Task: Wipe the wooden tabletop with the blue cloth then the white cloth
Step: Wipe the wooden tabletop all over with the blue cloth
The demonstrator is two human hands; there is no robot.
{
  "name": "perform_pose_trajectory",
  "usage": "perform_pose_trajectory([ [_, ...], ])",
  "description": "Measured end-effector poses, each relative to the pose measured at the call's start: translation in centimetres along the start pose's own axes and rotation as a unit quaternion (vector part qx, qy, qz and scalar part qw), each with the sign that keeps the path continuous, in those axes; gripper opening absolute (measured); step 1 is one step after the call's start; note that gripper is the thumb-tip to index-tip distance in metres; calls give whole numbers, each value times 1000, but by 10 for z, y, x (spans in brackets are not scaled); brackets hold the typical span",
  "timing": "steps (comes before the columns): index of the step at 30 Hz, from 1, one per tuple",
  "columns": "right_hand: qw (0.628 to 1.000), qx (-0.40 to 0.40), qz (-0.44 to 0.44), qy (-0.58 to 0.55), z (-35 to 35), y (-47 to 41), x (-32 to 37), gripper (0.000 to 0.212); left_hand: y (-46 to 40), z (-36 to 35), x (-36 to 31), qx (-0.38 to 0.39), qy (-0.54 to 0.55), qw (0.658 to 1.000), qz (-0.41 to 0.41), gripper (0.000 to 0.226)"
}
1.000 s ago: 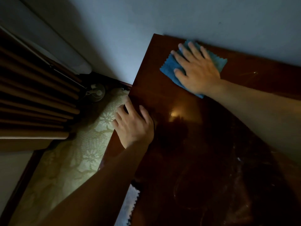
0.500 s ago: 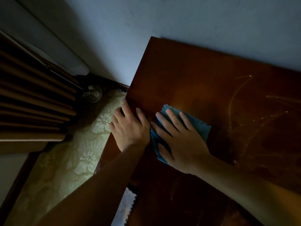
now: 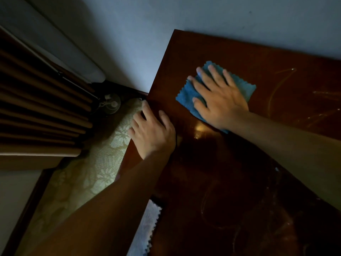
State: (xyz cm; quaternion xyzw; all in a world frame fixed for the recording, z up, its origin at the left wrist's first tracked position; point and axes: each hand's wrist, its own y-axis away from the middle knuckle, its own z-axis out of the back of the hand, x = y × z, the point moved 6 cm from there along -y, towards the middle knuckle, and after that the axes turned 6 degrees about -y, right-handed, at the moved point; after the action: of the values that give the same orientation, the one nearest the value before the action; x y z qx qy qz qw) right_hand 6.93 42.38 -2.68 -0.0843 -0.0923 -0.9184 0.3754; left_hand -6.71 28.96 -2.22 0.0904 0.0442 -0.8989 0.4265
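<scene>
blue cloth [image 3: 186, 97]: flat on the wooden tabletop [image 3: 230, 172], up around 12 o'clock near the wall
right hand [image 3: 219, 98]: fingers spread, pressing the cloth down
left hand [image 3: 152, 130]: relaxed, draped over the 9 o'clock edge
white cloth [image 3: 147, 226]: hanging at 7 o'clock, untouched
progress: I'd say blue pass ongoing, streaks remain at 3 o'clock; white pass still to go

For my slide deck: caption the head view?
Right hand presses blue cloth flat on dark wooden tabletop; left hand rests on its edge.
</scene>
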Motion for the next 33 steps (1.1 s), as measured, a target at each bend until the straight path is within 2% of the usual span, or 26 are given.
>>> perform_pose_trajectory([
  [5,997,-55,26,-37,-9,64,43,59,-1,-3,1,-1,7,1000,4,57],
  [11,998,9,42,-49,-40,148,96,62,1,0,1,0,18,1000,-10,57],
  [15,997,13,53,-52,-40,151,96,63,1,0,2,5,20,1000,-19,58],
  [18,995,-17,74,-60,-34,141,85,61,-1,-1,5,9,28,999,-18,59],
  [21,996,-43,40,-61,-27,124,67,61,-1,0,5,11,35,999,-13,59],
  [24,999,-37,-6,-35,-27,111,57,64,-1,-1,7,15,55,998,-13,60],
  [27,999,-29,-13,-29,-27,110,59,65,-2,0,8,30,88,995,-22,58],
  [30,999,-19,-42,-27,-31,120,63,66,4,9,11,56,123,989,-63,57],
  [33,999,-25,-42,-25,-37,150,80,64,34,24,23,42,118,980,-154,55],
])
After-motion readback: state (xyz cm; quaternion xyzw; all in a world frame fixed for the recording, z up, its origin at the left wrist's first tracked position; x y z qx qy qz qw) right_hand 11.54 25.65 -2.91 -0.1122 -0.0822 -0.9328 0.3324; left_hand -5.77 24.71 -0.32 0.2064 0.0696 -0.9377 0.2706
